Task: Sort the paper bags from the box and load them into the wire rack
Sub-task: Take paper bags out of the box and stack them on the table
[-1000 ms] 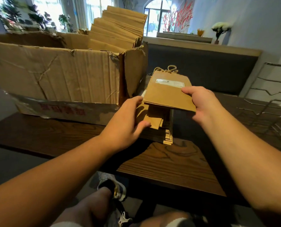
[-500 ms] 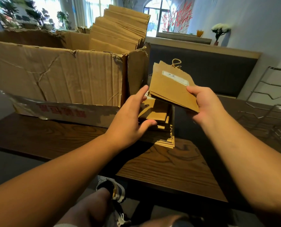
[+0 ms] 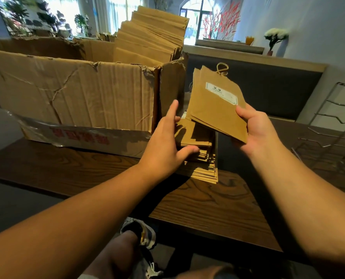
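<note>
A torn cardboard box [image 3: 71,97] sits on the wooden table [image 3: 214,208], with several flat brown paper bags [image 3: 153,37] standing up out of it. Beside the box's right end lies a pile of flat bags [image 3: 205,158]. My left hand [image 3: 167,143] rests on the pile's left edge, thumb against its front and fingers spread. My right hand [image 3: 256,131] holds a small bundle of bags [image 3: 216,103] tilted up above the pile; the top bag has a white label and a twine handle. The wire rack [image 3: 328,150] stands at the right.
A dark padded bench back [image 3: 268,89] runs behind the table. A ledge above it carries a vase of white flowers [image 3: 275,37]. My knees and a sneaker [image 3: 141,236] show below the table's near edge.
My right hand has lifted and tilted the bundle of bags upward, away from the pile. My left hand has opened its fingers and shifted up along the pile's left side.
</note>
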